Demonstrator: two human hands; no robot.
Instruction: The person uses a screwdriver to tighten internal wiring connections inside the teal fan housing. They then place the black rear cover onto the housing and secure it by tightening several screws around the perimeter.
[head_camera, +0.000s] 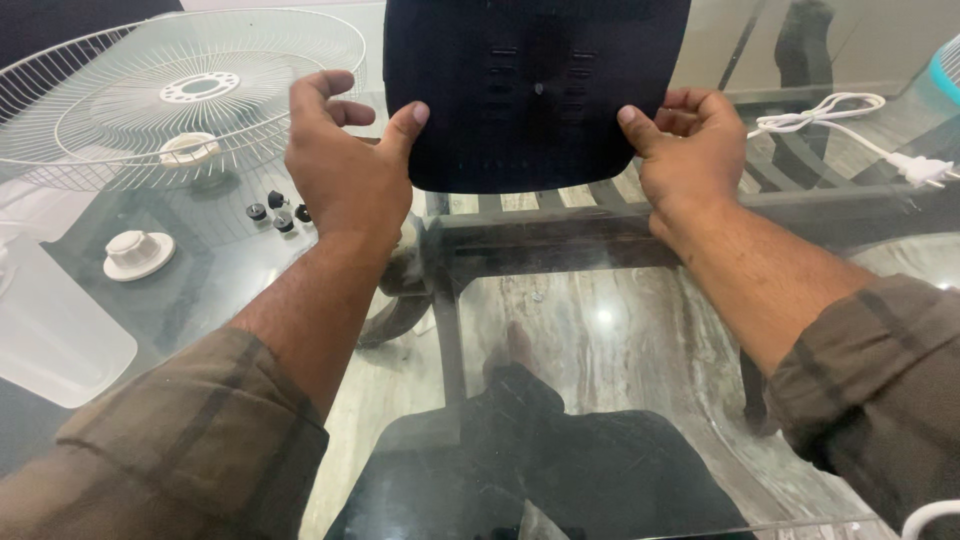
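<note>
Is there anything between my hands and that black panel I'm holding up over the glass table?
Nothing visible. The left hand and right hand grip the black panel directly at its lower corners, thumbs pressed on its face. The white fan grille, the small black screws and the white power cord lie off to the sides.

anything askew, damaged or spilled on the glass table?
Nothing stands out. Both hands, left hand and right hand, hold the black panel level. The white fan guard, small black knobs and white plug lie intact.

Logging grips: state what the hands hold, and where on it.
Both hands, left and right, hold a black plastic panel by its lower corners, thumbs in front.
</note>
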